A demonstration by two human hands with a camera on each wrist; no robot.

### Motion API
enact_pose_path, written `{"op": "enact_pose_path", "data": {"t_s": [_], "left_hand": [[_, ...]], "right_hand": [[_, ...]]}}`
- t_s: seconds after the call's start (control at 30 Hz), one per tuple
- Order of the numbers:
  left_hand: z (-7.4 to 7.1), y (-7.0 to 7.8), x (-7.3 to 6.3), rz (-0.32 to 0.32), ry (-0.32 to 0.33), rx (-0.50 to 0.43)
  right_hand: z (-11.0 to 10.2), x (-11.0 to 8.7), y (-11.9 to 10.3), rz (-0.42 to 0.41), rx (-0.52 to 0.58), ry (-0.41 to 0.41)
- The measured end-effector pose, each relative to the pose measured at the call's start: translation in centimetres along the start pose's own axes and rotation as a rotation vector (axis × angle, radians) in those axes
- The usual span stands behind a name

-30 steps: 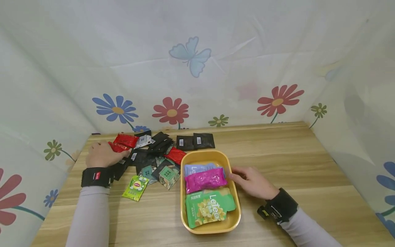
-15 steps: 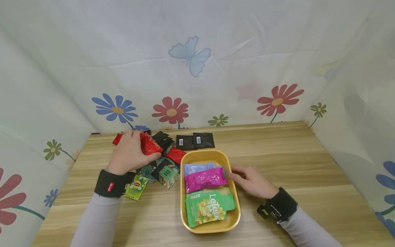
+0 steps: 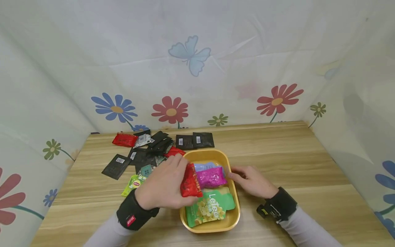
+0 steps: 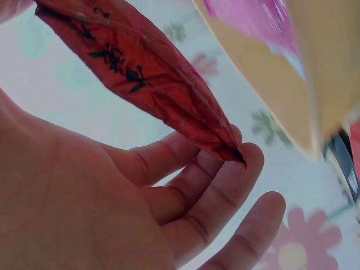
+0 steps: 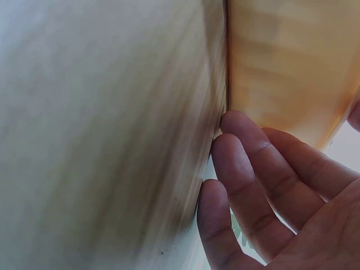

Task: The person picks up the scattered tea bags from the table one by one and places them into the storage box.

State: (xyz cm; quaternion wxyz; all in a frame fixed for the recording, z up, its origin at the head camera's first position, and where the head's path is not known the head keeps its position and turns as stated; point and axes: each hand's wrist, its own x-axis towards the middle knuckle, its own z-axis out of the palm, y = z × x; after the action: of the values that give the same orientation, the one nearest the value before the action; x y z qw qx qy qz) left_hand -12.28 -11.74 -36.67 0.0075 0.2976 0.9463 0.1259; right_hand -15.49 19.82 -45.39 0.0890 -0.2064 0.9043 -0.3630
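My left hand (image 3: 165,183) holds a red foil packet (image 3: 191,181) between thumb and fingers, over the left side of a yellow plastic bin (image 3: 213,230). In the left wrist view, dark lettering runs along the crinkled packet (image 4: 135,67), and the fingers stretch beneath its far end. Inside the bin lie a green LeTea pouch (image 3: 210,207), a magenta packet (image 3: 213,177) and a pale blue packet (image 3: 204,166), partly covered. My right hand (image 3: 254,181) rests against the bin's right side, its relaxed fingertips on the table by the outer wall (image 5: 287,56).
Left of the bin, several black sachets (image 3: 158,144) are heaped with green-labelled ones. A red packet (image 3: 124,139) lies at the back left, and a lime-green Lipton sachet (image 3: 132,185) is partly behind my left hand. Two black sachets (image 3: 203,140) lie behind the bin.
My left hand has picked up a red packet from the back-left heap and carried it right and nearer to the bin. A black sachet shows where the hand was. The right hand stays put.
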Motion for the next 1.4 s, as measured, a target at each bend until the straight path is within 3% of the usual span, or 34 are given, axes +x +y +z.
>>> {"op": "enact_pose_path", "data": {"t_s": [0.13, 0.3, 0.5, 0.63, 0.83, 1.03, 1.23, 1.4], "left_hand": [[0.3, 1.8, -0.5, 0.081, -0.044, 0.009], [0.3, 2.8, -1.2, 0.138, -0.078, 0.032], [-0.2, 2.4, -1.6, 0.095, -0.209, -0.064], [-0.6, 1.1, -1.0, 0.024, -0.15, -0.065], [-1.2, -3.2, 0.5, -0.132, -0.01, -0.019], [-0.8, -10.1, 1.7, -0.334, 0.105, 0.013], [0.1, -16.7, 1.2, -0.495, 0.168, 0.037], [0.6, -19.7, 0.6, -0.575, 0.176, 0.035]], "right_hand": [[0.0, 0.1, 0.0, 0.002, 0.01, -0.001], [0.0, 0.1, 0.0, 0.007, 0.012, -0.004], [-0.1, 0.0, 0.1, 0.016, 0.009, -0.006], [-0.1, -0.1, 0.1, 0.012, 0.004, 0.0], [-0.1, -0.2, 0.0, 0.011, 0.002, 0.004], [0.0, -0.2, 0.1, 0.01, 0.009, 0.001], [0.0, -0.2, 0.2, 0.011, 0.001, 0.002], [0.1, -0.1, 0.2, 0.014, 0.011, -0.002]]}}
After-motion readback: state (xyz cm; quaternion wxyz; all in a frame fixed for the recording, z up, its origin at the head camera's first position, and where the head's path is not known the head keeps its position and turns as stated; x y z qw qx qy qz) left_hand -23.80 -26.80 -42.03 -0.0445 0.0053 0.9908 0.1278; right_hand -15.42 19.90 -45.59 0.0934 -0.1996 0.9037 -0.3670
